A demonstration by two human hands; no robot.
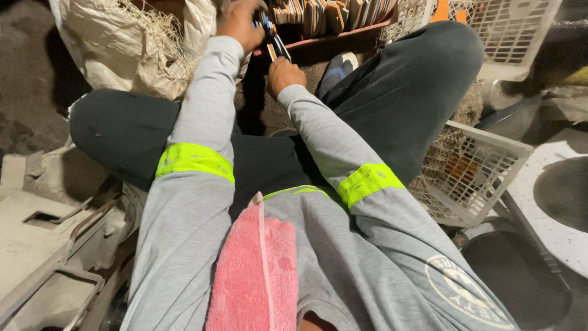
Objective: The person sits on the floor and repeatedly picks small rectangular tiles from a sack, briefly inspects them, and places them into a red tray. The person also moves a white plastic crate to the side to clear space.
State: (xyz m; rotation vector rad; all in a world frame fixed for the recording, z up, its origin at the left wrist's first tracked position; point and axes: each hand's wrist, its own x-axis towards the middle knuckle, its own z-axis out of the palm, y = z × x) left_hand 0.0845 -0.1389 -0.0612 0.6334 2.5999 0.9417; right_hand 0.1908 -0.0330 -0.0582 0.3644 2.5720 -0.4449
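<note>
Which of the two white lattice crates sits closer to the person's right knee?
The upper crate, at the frame's top right, beside the bent right knee. The other crate lies lower, alongside the thigh.

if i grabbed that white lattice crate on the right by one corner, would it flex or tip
The white plastic crate looks thin-walled and full of holes, so it is probably light and may twist a little at a corner. It already sits tilted against the person's leg, so it would likely tip or slide easily. Only a few orange pieces show inside, adding little weight.
</note>
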